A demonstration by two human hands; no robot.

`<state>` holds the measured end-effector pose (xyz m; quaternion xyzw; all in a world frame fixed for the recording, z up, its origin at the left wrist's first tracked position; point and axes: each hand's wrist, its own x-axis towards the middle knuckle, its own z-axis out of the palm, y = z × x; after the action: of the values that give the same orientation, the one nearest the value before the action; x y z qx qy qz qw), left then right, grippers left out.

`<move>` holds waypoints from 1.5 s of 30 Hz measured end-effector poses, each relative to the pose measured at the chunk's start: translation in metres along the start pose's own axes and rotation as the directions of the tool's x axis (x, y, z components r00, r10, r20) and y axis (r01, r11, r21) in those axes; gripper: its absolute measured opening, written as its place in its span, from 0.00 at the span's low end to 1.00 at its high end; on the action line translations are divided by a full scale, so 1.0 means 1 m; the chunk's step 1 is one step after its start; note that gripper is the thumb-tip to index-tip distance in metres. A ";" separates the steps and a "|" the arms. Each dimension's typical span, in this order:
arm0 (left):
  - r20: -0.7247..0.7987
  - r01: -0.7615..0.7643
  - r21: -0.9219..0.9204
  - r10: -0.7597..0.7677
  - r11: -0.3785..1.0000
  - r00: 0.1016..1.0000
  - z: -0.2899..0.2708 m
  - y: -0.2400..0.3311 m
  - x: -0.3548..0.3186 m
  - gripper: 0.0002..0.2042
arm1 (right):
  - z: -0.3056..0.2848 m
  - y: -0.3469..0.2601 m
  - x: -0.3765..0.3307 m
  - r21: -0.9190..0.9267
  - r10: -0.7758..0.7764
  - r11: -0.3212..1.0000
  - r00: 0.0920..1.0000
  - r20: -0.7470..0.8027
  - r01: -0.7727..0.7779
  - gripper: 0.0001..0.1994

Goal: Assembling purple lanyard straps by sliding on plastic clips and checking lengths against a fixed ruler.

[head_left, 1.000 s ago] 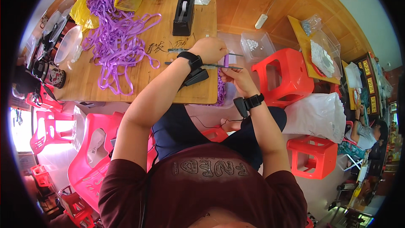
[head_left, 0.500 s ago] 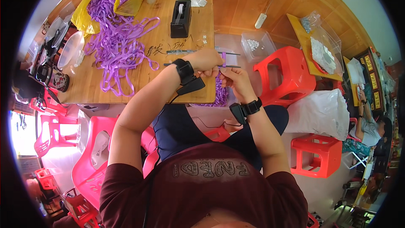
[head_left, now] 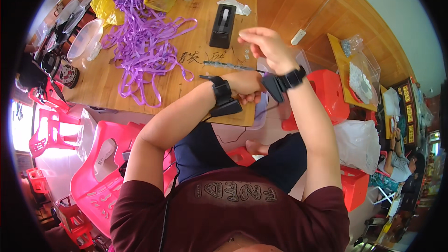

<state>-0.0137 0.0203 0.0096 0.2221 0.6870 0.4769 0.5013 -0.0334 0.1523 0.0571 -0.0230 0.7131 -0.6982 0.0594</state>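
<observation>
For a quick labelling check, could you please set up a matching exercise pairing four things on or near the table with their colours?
Things:
1. ribbons
2. tape dispenser
3. bag
4. stool

Colours:
A. yellow
B. red
C. purple
D. black

Pairs: 1-C, 2-D, 3-A, 4-B
</observation>
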 end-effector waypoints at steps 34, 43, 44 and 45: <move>0.057 0.008 0.129 -0.016 0.992 0.998 0.000 -0.001 -0.001 0.11 | -0.007 -0.017 0.004 -0.150 0.304 0.948 0.938 0.166 -0.281 0.09; 0.080 0.013 0.085 -0.020 0.996 0.997 -0.003 -0.009 0.005 0.10 | -0.078 0.005 -0.038 -0.792 0.346 0.609 0.885 0.310 0.040 0.10; 0.068 0.009 0.079 -0.015 0.997 0.998 -0.002 -0.010 0.005 0.09 | -0.076 0.006 -0.038 -0.825 0.376 0.565 0.883 0.280 0.021 0.10; 0.056 0.005 0.074 -0.009 0.997 0.998 -0.002 -0.011 0.005 0.09 | -0.076 0.008 -0.036 -0.821 0.372 0.570 0.885 0.278 0.018 0.10</move>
<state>-0.0153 0.0182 -0.0023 0.2513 0.6905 0.4429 0.5137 -0.0062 0.2320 0.0522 -0.1239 0.9179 -0.2666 0.2666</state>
